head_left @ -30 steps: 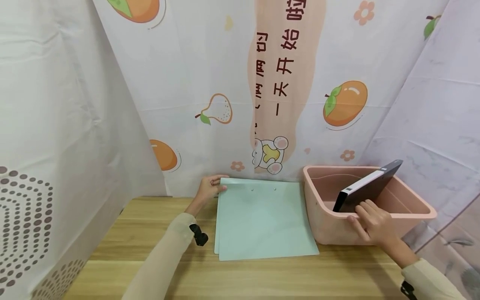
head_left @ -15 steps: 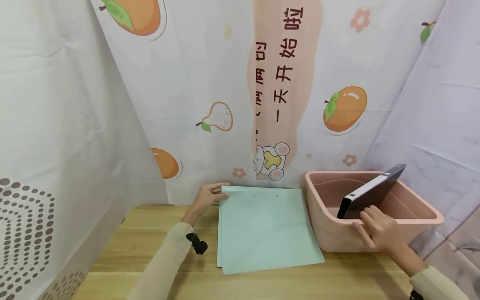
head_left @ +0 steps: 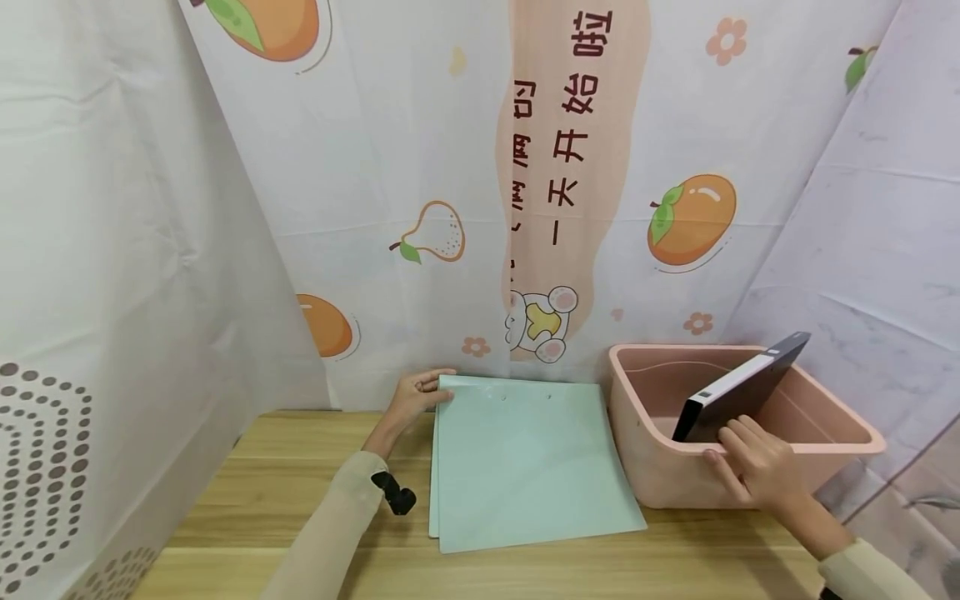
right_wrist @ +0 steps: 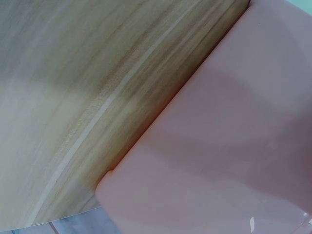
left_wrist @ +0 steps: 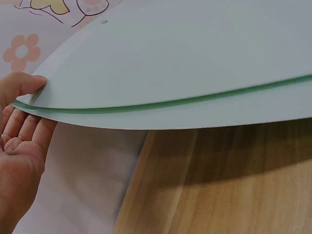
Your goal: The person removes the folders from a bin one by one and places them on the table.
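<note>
A pale green file folder (head_left: 532, 467) with two small rivets near its far edge lies at the middle of the table. My left hand (head_left: 411, 400) pinches its far left corner. In the left wrist view, the thumb of that hand (left_wrist: 22, 141) is on top and the fingers are underneath, with two layers of the folder (left_wrist: 170, 58) slightly apart. To the right, my right hand (head_left: 761, 462) grips the front rim of a pink plastic bin (head_left: 675, 475). Only the bin's outer wall (right_wrist: 209, 146) and the tabletop show in the right wrist view; the hand is outside it.
A black binder with a white-labelled spine (head_left: 738, 383) leans inside the bin, its upper end above the rim. The wooden table (head_left: 300, 467) backs onto a fruit-printed curtain (head_left: 420, 125). Another hanging sheet (head_left: 885, 250) stands close behind the bin's right side.
The scene sits slightly lower in the head view than a second ago. Both hands keep their holds on the folder corner and the bin rim.
</note>
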A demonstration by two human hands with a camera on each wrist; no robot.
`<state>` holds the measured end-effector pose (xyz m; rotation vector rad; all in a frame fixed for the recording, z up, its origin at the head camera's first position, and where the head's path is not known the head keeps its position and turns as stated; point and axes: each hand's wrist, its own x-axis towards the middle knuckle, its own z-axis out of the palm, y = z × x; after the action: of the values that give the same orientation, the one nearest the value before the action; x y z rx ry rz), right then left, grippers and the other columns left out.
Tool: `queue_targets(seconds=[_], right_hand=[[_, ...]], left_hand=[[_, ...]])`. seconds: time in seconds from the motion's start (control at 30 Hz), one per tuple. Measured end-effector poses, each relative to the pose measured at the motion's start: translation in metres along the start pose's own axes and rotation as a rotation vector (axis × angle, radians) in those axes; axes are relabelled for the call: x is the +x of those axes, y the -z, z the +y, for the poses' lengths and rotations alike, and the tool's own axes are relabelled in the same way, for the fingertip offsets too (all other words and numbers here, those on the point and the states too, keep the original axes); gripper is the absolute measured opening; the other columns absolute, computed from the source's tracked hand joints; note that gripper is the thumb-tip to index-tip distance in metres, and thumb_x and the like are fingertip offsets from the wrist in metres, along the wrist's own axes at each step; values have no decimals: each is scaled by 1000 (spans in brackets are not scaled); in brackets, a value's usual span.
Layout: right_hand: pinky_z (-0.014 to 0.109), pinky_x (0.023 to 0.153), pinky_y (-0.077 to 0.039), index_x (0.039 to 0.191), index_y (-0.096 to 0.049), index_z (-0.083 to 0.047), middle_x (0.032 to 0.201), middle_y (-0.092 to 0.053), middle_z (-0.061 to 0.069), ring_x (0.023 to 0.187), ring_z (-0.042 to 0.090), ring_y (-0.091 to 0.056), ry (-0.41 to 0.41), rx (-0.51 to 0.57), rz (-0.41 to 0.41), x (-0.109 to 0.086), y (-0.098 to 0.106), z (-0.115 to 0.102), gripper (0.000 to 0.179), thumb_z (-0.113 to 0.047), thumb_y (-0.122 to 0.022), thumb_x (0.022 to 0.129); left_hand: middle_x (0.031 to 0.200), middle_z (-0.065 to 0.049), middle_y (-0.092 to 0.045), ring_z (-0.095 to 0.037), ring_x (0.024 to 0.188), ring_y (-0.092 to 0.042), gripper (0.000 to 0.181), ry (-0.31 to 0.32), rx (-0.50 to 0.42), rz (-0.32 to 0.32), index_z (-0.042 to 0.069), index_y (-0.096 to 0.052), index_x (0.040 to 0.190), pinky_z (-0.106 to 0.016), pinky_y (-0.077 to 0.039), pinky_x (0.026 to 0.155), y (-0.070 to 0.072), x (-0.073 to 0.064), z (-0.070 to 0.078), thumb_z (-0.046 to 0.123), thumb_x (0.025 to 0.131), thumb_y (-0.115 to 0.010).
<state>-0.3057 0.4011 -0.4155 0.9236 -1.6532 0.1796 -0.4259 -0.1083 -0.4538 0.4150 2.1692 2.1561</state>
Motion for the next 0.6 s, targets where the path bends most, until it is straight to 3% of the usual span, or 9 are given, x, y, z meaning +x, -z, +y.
queue_targets(seconds=[0.3,0.6], right_hand=[[23,46,-20,66,-46,-2,63,-41,4,56,15,-32,-2,13,3,-1,-5,0,54,-41,-45,104],[24,45,-20,65,-46,-1,62,-41,6,56,17,-33,-5,2,17,0,-3,1,55,-40,-45,104]], left_hand=[[128,-19,-70,-9,94,-73,47,25,21,-19,-4,-61,137,-24,-60,76,-2,2,-9,-2,91,-71],[124,-18,-72,-8,91,-73,45,29,28,-32,-4,-63,135,-24,-60,75,-3,9,-15,-3,91,-71]])
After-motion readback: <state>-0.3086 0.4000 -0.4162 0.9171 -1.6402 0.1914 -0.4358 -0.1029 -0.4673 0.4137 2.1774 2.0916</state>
